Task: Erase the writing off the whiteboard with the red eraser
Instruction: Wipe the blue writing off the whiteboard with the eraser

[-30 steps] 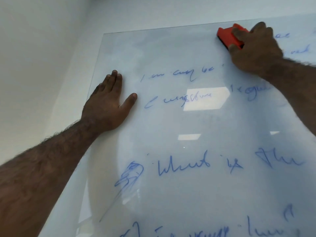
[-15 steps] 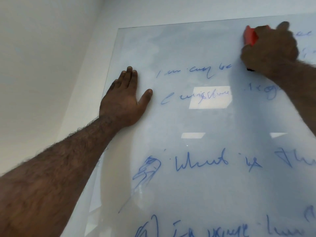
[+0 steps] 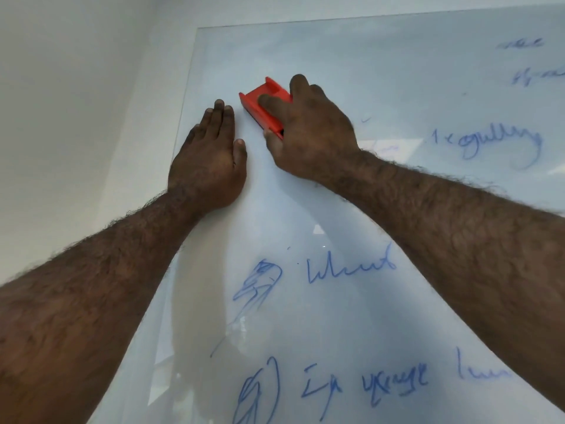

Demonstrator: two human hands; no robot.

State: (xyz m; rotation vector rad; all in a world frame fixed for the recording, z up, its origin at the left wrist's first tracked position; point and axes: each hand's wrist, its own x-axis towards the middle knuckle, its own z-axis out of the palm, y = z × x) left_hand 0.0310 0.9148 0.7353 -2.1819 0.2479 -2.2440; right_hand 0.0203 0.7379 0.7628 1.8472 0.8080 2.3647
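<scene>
While the right hand [image 3: 308, 130] grips the one red eraser [image 3: 263, 106], the block sits flat against the whiteboard [image 3: 397, 71] in its upper left part, tilted so its long side runs up-left to down-right. Forefinger lies along the top of the eraser, thumb tucked at its lower end, remaining fingers curled over the far side. One eraser only; a dark strip shows at its lower corner by the thumb.

Left hand [image 3: 211, 160] lies flat on the board just left of the eraser, fingers straight and close together, thumb out to the right, holding nothing. Thumb tip and eraser near but apart. Two bare forearms enter from the bottom corners and converge on the upper left of the board.

Blue writing [image 3: 348, 267] remaining, counted by patch:
- two faint short scrawls at the upper right edge;
- one word to the right of the right wrist;
- one scribbled mark and one word in the middle row, partly hidden by the right forearm;
- one scribbled mark and three words in the bottom row, the last cut by the forearm.

None legible. Board around the two hands shows pale smudging, with one tiny blue tick right of the right hand.

White wall [image 3: 76, 102] borders the board on the left and top. Several bright reflections on the glossy surface.
</scene>
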